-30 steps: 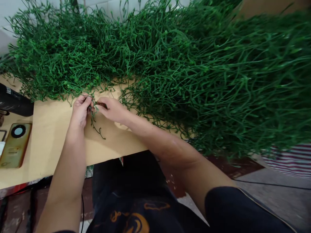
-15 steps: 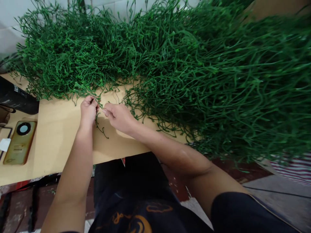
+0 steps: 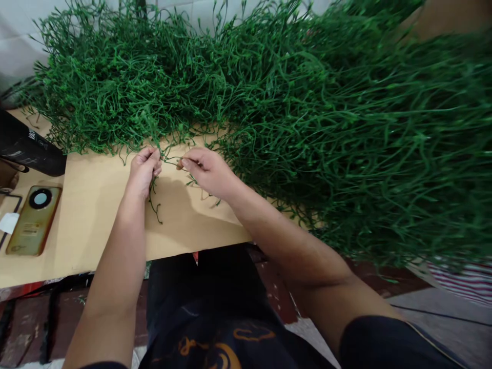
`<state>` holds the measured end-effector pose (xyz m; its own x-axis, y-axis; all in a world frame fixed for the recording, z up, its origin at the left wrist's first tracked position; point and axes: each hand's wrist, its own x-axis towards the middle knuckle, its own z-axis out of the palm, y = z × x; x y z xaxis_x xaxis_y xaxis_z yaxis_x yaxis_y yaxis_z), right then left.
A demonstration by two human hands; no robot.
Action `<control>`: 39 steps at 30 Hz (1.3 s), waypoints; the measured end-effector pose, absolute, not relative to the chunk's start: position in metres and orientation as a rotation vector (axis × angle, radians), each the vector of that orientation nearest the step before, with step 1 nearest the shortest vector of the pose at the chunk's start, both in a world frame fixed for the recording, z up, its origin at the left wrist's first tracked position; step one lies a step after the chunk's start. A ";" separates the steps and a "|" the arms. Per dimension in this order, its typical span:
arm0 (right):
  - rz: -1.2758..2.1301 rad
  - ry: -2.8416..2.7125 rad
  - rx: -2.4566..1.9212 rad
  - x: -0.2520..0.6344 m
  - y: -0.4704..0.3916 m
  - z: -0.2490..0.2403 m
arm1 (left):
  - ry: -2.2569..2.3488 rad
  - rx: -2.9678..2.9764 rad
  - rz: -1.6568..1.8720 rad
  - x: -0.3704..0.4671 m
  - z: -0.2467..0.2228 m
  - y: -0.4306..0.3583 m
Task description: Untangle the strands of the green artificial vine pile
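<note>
The right hand [image 3: 207, 171] is now farther from the left hand [image 3: 143, 170], so 1 green stem [image 3: 170, 162] spans the gap, seemingly singled out; both hands' fingers pinch it above the desk [image 3: 96, 205], near the pile [image 3: 269, 102].

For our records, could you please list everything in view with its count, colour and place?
Heap of thin, wiry stems: one, green, along the back and right.
Wiry stems at the hands: several, green, above the sheet.
Flat smooth sheet: one, tan, under the hands.
Rectangular phone with round camera ring: one, gold, left.
Cylindrical bottle: one, black, far left.
Small flat scrap: one, white, left edge.
Tiled wall: one, pale, behind the heap.
Flat panel: one, brown, top right.
Striped cloth: one, red and white, lower right.
Printed garment: one, dark with orange, bottom centre.
Left hand: one, bare, left of centre, pinching stems.
Right hand: one, bare, near centre, pinching a stem.
</note>
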<state>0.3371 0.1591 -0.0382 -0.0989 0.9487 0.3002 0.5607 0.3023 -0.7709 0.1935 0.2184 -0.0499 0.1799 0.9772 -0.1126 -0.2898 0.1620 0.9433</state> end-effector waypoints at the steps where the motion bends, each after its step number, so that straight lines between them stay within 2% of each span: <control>1: 0.582 -1.729 -1.372 0.340 0.160 -0.038 | 0.921 0.982 1.091 0.193 -0.050 0.218; 5: 0.488 -1.579 -1.291 0.337 0.158 -0.037 | 0.895 1.068 1.031 0.195 -0.052 0.215; 8: 0.540 -1.600 -1.141 0.327 0.153 -0.037 | 0.934 1.068 1.091 0.196 -0.052 0.215; 15: 0.590 -1.833 -1.075 0.316 0.132 -0.039 | 1.175 1.130 1.221 0.201 -0.053 0.217; 21: 0.639 -2.290 -0.667 0.301 0.091 -0.020 | 1.218 0.909 1.391 0.189 -0.054 0.224; 25: 0.821 -2.016 -1.066 0.312 0.111 -0.023 | 1.070 0.997 1.314 0.186 -0.054 0.221; 29: 0.647 -1.696 -1.306 0.329 0.142 -0.032 | 1.016 1.004 1.245 0.187 -0.055 0.219; 34: 0.460 -1.819 -1.388 0.324 0.162 -0.043 | 0.958 1.070 1.236 0.189 -0.057 0.223; 39: 0.447 -1.931 -1.548 0.313 0.175 -0.058 | 0.955 1.120 1.200 0.189 -0.058 0.224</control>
